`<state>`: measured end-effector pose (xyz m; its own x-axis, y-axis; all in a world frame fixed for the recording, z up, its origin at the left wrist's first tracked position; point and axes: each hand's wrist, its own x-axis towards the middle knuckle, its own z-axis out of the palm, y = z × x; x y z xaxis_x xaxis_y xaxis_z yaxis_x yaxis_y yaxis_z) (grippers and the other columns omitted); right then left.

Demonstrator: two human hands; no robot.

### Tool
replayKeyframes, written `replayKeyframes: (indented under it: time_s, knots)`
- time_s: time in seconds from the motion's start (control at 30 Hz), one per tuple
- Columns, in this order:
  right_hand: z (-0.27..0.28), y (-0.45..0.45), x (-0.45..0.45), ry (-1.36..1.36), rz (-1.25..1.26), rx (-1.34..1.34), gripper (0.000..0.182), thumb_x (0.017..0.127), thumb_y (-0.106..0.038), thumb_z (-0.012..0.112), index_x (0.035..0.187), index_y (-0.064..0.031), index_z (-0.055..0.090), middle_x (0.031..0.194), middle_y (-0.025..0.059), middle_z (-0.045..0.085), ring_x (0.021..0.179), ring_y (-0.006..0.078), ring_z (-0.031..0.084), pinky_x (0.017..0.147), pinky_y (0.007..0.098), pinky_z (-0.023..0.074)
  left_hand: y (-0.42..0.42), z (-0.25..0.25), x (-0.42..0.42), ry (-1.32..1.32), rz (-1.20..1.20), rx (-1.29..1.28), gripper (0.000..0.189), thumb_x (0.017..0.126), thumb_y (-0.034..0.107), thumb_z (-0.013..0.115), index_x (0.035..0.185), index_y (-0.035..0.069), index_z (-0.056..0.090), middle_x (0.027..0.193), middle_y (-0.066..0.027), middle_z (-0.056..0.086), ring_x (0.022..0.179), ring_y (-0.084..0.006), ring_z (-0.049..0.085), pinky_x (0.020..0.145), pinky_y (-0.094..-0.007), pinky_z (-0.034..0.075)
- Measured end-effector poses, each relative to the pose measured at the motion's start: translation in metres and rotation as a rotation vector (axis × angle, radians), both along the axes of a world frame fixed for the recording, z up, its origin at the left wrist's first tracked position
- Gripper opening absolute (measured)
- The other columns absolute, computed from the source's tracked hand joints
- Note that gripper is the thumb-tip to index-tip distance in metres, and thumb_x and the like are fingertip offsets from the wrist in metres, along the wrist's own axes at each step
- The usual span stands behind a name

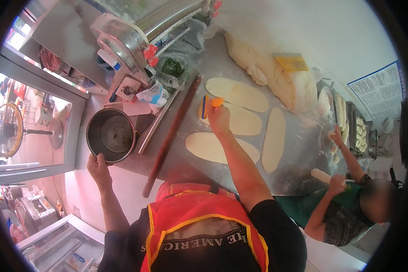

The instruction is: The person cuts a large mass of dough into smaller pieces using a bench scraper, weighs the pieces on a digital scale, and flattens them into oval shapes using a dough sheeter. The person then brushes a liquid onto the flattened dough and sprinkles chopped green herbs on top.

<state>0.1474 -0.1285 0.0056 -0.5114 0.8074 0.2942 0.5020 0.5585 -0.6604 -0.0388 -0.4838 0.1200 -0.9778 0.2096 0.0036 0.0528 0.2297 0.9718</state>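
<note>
My left hand (100, 173) grips the rim of a deep round metal pot (92, 136) at the left end of the worktable. A dark residue or thin liquid lies in its bottom. In my right hand (219, 119) is what looks like a flat brush (205, 106) with an orange handle, over the left end of the middle dough oval (243, 119). Its bristles are hard to make out. Beyond lies a shinier dough oval (238, 93), yellowish in part. Nearer me, a pale dough oval (207, 146) passes partly under my forearm. Another dough strip (273, 139) lies crosswise to the right.
A long brown rolling pin (173, 136) and a metal rod (159, 125) separate pot and dough. A large dough mass (258, 64) with a yellow scraper (291, 63) sits at the back. At right, a co-worker (343, 214) holds a rolling pin (321, 176). A dough machine (122, 40) stands back left.
</note>
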Motion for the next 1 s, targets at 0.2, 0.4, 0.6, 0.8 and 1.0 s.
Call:
replayKeyframes:
  time_s: [0.2, 0.4, 0.6, 0.8, 1.0]
  knots:
    - [-0.054, 0.053, 0.123, 0.358, -0.217, -0.252, 0.024, 0.089, -0.028, 0.055, 0.075, -0.0081, 0.057, 0.056, -0.0035, 0.049, 0.048, 0.0073, 0.046, 0.044, 0.024, 0.0373, 0.004, -0.009, -0.004, -0.001, 0.011, 0.046, 0.014, 0.087, 0.005, 0.046, 0.081, -0.004, 0.055, 0.068, -0.0064, 0.058, 0.053, -0.0115, 0.055, 0.049, -0.0237, 0.047]
    - [0.023, 0.104, 0.095, 0.18, -0.28, -0.114, 0.027, 0.089, -0.025, 0.057, 0.069, -0.006, 0.058, 0.054, 0.0016, 0.054, 0.048, 0.0095, 0.051, 0.043, 0.0257, 0.0395, 0.01, 0.0, 0.0, 0.001, 0.047, 0.008, 0.013, 0.087, 0.005, 0.047, 0.081, -0.003, 0.055, 0.067, -0.0054, 0.056, 0.053, -0.0106, 0.054, 0.049, -0.0241, 0.046]
    - [-0.009, 0.115, 0.013, 0.552, -0.279, -0.649, 0.026, 0.085, -0.022, 0.06, 0.067, -0.0048, 0.057, 0.052, 0.0019, 0.052, 0.044, 0.0098, 0.049, 0.041, 0.0248, 0.0381, 0.001, -0.003, 0.001, -0.024, 0.068, -0.042, 0.012, 0.086, 0.004, 0.047, 0.081, -0.002, 0.055, 0.065, -0.0035, 0.055, 0.052, -0.0088, 0.05, 0.048, -0.0225, 0.041]
    - [-0.025, 0.173, 0.135, 0.128, -0.403, -0.257, 0.036, 0.086, -0.033, 0.055, 0.068, -0.0021, 0.059, 0.053, 0.007, 0.055, 0.047, 0.0178, 0.055, 0.047, 0.0342, 0.0439, -0.002, -0.008, 0.003, -0.02, 0.132, -0.009, 0.012, 0.086, 0.004, 0.046, 0.081, -0.003, 0.056, 0.065, -0.0032, 0.055, 0.052, -0.0082, 0.049, 0.047, -0.0221, 0.04]
    - [0.008, 0.173, 0.085, -0.55, -0.309, 0.269, 0.03, 0.085, -0.028, 0.052, 0.073, -0.0022, 0.061, 0.073, 0.0154, 0.064, 0.07, 0.0306, 0.064, 0.059, 0.0446, 0.0491, 0.004, -0.014, -0.004, -0.01, 0.145, -0.048, 0.012, 0.087, 0.005, 0.048, 0.081, -0.002, 0.056, 0.065, -0.0032, 0.055, 0.052, -0.0081, 0.05, 0.047, -0.0221, 0.04]
